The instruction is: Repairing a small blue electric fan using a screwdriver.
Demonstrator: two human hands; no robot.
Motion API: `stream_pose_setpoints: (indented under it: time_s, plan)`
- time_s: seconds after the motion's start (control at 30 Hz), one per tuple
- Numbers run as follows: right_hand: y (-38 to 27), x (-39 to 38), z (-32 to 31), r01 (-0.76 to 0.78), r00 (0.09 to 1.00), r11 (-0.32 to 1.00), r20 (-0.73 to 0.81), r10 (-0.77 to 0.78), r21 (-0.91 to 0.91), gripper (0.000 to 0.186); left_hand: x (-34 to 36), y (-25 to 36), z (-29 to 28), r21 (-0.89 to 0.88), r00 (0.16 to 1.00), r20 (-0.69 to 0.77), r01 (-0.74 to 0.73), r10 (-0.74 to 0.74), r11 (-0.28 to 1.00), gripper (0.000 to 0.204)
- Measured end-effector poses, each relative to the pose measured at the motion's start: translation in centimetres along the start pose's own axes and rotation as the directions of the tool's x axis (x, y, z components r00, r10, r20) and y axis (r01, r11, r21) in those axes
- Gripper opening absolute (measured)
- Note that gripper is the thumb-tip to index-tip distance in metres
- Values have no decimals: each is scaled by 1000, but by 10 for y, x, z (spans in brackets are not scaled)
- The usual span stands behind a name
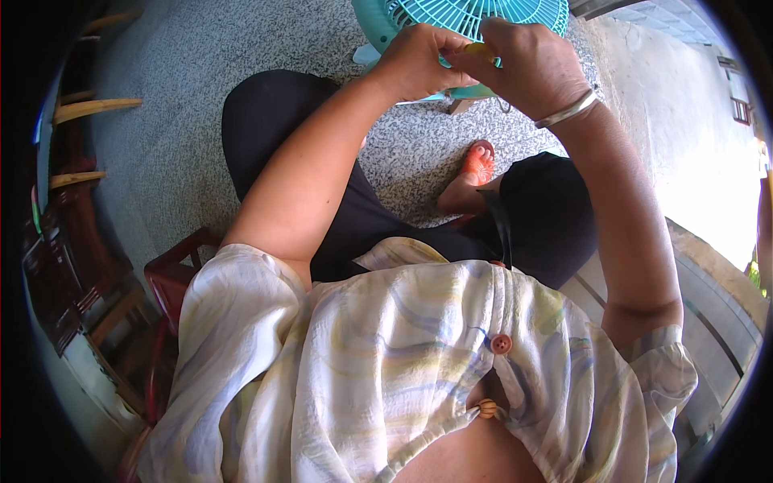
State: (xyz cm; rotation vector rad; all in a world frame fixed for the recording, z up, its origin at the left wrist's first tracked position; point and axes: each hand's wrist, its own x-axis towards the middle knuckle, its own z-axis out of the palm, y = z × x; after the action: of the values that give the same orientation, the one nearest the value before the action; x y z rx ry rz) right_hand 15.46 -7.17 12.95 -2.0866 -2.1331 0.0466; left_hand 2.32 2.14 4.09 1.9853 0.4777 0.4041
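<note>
Both hands pinch at the fan (475,16) grille: left hand (415,64) grips its rim, right hand (531,64) holds a small yellow piece (481,51). The piece could slip from the fingers (459,58) and drop to the floor (161,145), as the grip looks shallow.

The 1 head view looks steeply down, close over the lap (378,217).

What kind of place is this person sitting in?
Probably a home porch or veranda, half outdoors. The floor is speckled stone, sunlit ground lies just past it, dark wooden furniture stands at the side, and both hands work at a turquoise fan on the floor.
</note>
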Motion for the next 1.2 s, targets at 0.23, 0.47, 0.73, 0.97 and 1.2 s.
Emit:
stream_pose_setpoints:
  time_s: [0.23, 0.47, 0.73, 0.97, 1.2]
  plan:
    - [10, 0, 4, 161, 986, 987, -30, -161, 4, 32, 1, 0, -1, -3, 999, 17, 34, -34, 999, 28]
    - [13, -1, 4, 179, 982, 964, -92, -164, 198, 29, 1, 0, 0, 46, 999, 16, 41, -42, 998, 26]
    - [16, -2, 14, 135, 982, 984, -149, -117, 120, 21, 1, -8, 3, -196, 998, -43, 35, -44, 980, 25]
    - [-7, 3, -4, -70, 979, 990, 180, 91, -122, 28, -1, -10, 3, -113, 999, -35, 0, -4, 994, 29]
    - [15, -2, 7, 202, 977, 976, -82, -196, 84, 25, -3, -6, 3, -66, 998, -69, 12, -17, 998, 24]
